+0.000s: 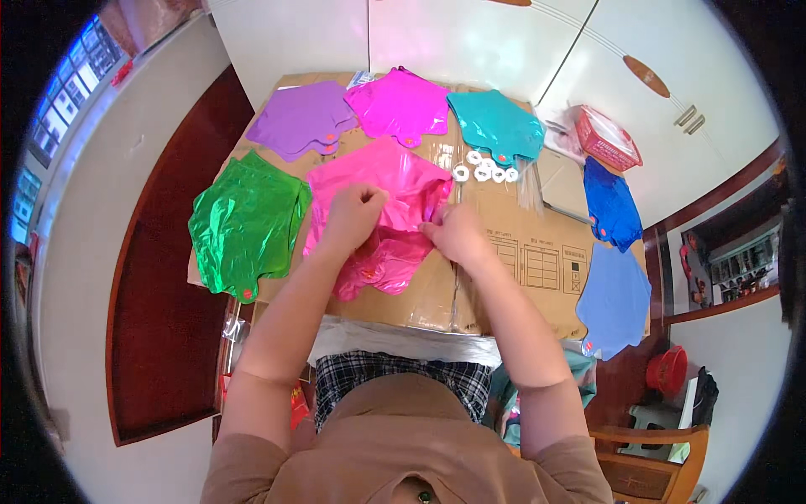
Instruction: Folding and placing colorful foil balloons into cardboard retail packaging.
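Note:
Flat pink foil balloons (361, 168), limp and star-like with a short neck, lie before me in the middle of the cardboard. My left hand (356, 217) is closed in a pinch over the pink foil, left of its middle. At the right edge, my right hand (457, 233) grips the foil between thumb and fingers. Between the hands the foil is lifted and creased. A red dot marks the neck near me. Just beyond my right hand sits a cluster of small white rings (483, 172).
Around the cardboard top (537, 210) lie other foil balloons: green (248, 223), purple (302, 122), magenta (399, 105), teal (499, 126), dark blue (611, 202) and pale blue (615, 302). A red basket (609, 139) stands far right. White cabinet doors (470, 42) rise behind; a wooden chair (655, 462) is near right.

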{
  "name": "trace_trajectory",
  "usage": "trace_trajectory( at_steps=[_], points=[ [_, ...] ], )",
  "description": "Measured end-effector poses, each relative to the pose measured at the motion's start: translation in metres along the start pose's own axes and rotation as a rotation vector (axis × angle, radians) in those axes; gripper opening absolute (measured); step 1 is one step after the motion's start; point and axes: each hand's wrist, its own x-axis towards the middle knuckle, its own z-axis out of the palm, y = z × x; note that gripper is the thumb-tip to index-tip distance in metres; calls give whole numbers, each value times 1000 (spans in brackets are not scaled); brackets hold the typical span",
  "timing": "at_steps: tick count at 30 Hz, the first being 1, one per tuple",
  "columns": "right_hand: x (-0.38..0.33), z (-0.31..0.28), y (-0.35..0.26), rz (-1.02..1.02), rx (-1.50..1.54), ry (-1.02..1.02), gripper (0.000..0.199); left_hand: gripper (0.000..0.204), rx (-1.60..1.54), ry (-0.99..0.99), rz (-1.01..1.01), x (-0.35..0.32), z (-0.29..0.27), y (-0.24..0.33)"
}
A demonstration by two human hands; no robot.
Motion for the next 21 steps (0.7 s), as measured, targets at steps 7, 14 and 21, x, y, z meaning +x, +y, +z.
trace_trajectory(
  at_steps=[7,14,21],
  points=[
    [-20,-29,-44,-233,-333,191,34,23,-158,-55,-120,0,-11,5],
    [9,13,-17,-527,-214,203,40,21,-977,-33,-416,24,-60,14],
    [12,-5,-29,-443,-193,6,48,31,-1055,219,109,16,-182,68]
  ],
)
